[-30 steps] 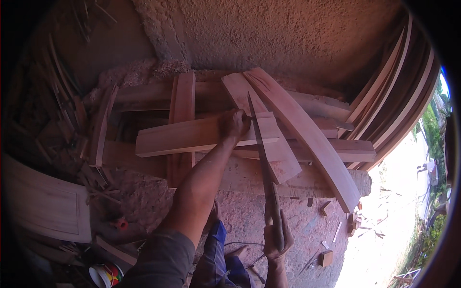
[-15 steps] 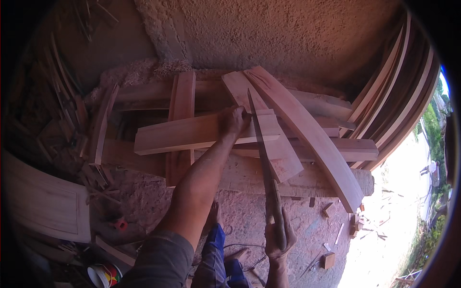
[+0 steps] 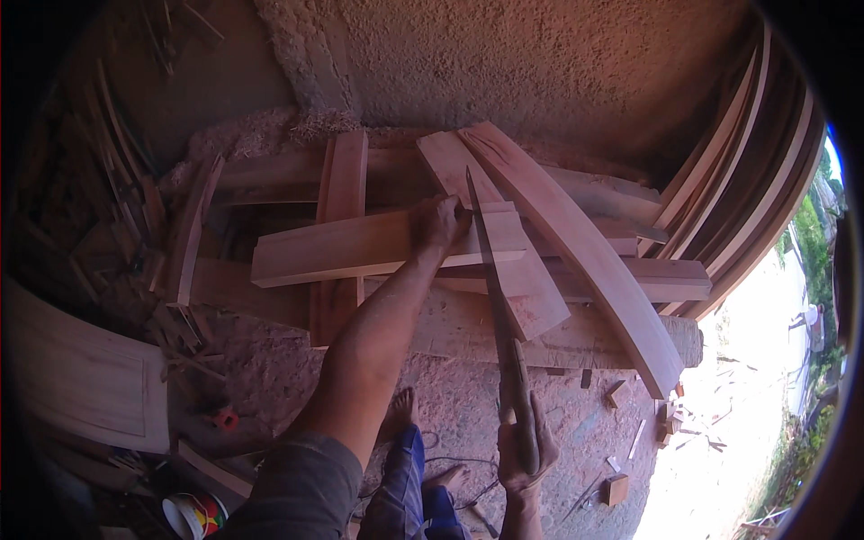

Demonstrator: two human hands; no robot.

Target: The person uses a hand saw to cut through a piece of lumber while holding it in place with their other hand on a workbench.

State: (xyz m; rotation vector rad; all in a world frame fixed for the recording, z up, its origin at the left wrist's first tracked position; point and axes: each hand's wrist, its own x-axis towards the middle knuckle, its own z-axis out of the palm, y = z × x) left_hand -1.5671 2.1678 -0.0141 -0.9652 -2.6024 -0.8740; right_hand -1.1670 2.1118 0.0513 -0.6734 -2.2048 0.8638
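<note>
- Left hand (image 3: 439, 223), twelve o'clock, clasped the wooden plank (image 3: 337, 247), which spanned nine to two o'clock.
- Right hand (image 3: 524, 459), five o'clock, clenched the handsaw (image 3: 501, 313).
- Plank's end wasn't yet off — cut depth was unclear.

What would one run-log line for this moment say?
left hand: on board | right hand: holding saw | saw: across board, near its right end
</note>
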